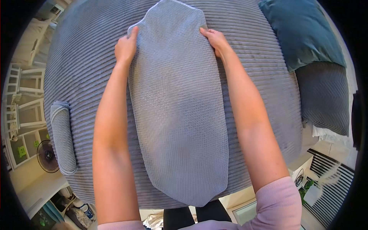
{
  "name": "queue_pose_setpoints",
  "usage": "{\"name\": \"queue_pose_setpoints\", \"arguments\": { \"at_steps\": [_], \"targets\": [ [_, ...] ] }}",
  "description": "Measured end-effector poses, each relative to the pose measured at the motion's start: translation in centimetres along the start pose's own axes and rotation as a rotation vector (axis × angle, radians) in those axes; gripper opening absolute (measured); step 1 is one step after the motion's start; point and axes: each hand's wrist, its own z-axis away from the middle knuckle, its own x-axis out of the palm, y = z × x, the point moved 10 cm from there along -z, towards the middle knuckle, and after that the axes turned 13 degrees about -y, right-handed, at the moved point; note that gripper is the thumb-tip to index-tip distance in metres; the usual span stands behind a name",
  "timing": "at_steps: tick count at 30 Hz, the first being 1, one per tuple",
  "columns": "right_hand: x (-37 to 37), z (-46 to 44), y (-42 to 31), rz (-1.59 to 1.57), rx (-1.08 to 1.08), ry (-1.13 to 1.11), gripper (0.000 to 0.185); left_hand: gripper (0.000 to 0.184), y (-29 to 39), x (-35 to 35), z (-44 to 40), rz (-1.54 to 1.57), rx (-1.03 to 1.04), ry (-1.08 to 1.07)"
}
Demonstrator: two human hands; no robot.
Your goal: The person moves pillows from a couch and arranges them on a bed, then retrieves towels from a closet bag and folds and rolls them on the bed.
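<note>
A long light-grey towel with a waffle weave lies stretched lengthwise over the ribbed grey bedspread. Its far end is angular and uneven, and the near end hangs close to the bed's front edge. My left hand grips the towel's left edge near the far end, thumb on top. Across from it, my right hand pinches the right edge, its other fingers partly hidden beneath the cloth. Both arms reach forward along the towel's sides.
A rolled grey towel rests at the bed's left edge. A teal pillow and a dark grey pillow are at the right. Beyond the left edge stand a fan and white chairs.
</note>
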Motion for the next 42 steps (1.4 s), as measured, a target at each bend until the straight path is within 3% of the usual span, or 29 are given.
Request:
{"name": "queue_pose_setpoints", "arguments": {
  "at_steps": [1, 4, 5, 8, 9, 12, 13, 14, 16, 19, 21, 22, 24, 25, 27, 30, 33, 34, 36, 39, 42],
  "targets": [
    [0.0, -0.2, 0.0, -0.082, 0.000, 0.008, 0.040, 0.064, 1.0, 0.2, -0.1, -0.092, 0.047, -0.013],
    [-0.9, -0.4, 0.6, -0.244, 0.004, 0.037, 0.041, 0.066, -1.7, 3.3, -3.8, 0.394, 0.028, -0.253],
    [-1.2, -0.7, 0.7, -0.243, 0.009, 0.041, 0.042, 0.068, -2.9, 4.4, -3.7, 0.684, -0.149, -0.323],
    [-1.2, -1.4, -1.4, -0.104, -0.046, 0.030, 0.043, 0.067, -1.1, 3.2, -4.5, 0.609, -0.065, -0.333],
    [-0.8, -1.6, -2.4, -0.036, -0.076, 0.020, 0.044, 0.061, -0.7, 2.8, -7.5, 0.270, 0.079, -0.292],
    [-0.7, -3.6, -1.9, 0.199, -0.128, 0.028, 0.054, 0.055, 1.0, 4.2, -7.6, 0.099, -0.001, -0.381],
    [-1.3, -4.6, -0.8, 0.134, -0.141, 0.045, 0.054, 0.055, 0.6, 4.3, -8.2, 0.331, 0.041, -0.326],
    [-2.0, -5.3, 0.1, 0.071, -0.154, 0.062, 0.054, 0.053, -1.0, 3.5, -8.6, 0.522, -0.042, -0.118],
    [-3.1, -5.4, 0.8, 0.128, -0.139, 0.105, 0.050, 0.055, -3.1, 2.9, -9.1, 0.404, -0.059, -0.036],
    [-2.8, -3.0, -2.5, 0.461, -0.093, 0.257, 0.043, 0.053, -0.1, -0.6, -6.7, -0.189, 0.094, 0.197],
    [-2.7, -0.3, -5.3, 0.638, -0.105, 0.475, 0.046, 0.053, 3.5, -1.8, -3.5, -0.236, 0.378, 0.280],
    [-0.5, 1.8, -7.1, 0.773, -0.237, 0.467, 0.048, 0.054, 5.1, -2.0, -1.2, -0.260, 0.519, 0.318],
    [4.0, 7.0, -10.2, 1.042, -0.523, 0.449, 0.054, 0.051, 6.4, 1.2, 3.9, -0.450, 0.712, 0.163],
    [5.4, 7.3, -8.8, 1.181, -0.526, 0.377, 0.056, 0.049, 6.6, 3.3, 5.7, -0.542, 0.805, 0.085],
    [7.9, 8.0, -3.2, 1.446, -0.508, 0.205, 0.060, 0.049, 3.5, 4.5, 5.9, -0.610, 0.729, 0.024],
    [7.5, 8.6, -3.7, 1.628, -0.469, 0.363, 0.061, 0.048, 3.0, 3.7, 6.1, -0.694, 0.616, 0.051],
    [10.8, 13.8, -6.3, 1.425, -0.527, 0.254, 0.056, 0.046, 6.3, 1.7, 12.2, -0.493, 0.622, 0.098],
    [12.1, 15.9, -5.5, 1.387, -0.493, 0.154, 0.055, 0.046, 6.5, 2.7, 15.2, -0.438, 0.699, 0.036],
    [14.4, 19.6, -3.0, 1.304, -0.436, -0.038, 0.055, 0.049, 5.2, 5.1, 19.8, -0.460, 0.638, -0.140],
    [12.1, 21.9, 0.0, 1.297, -0.426, -0.004, 0.054, 0.052, 1.9, 5.2, 22.9, -0.536, 0.514, -0.182],
    [9.8, 24.0, 1.4, 1.351, -0.273, 0.102, 0.057, 0.053, -1.4, 4.4, 25.6, -0.585, 0.431, -0.166]
  ]
}}
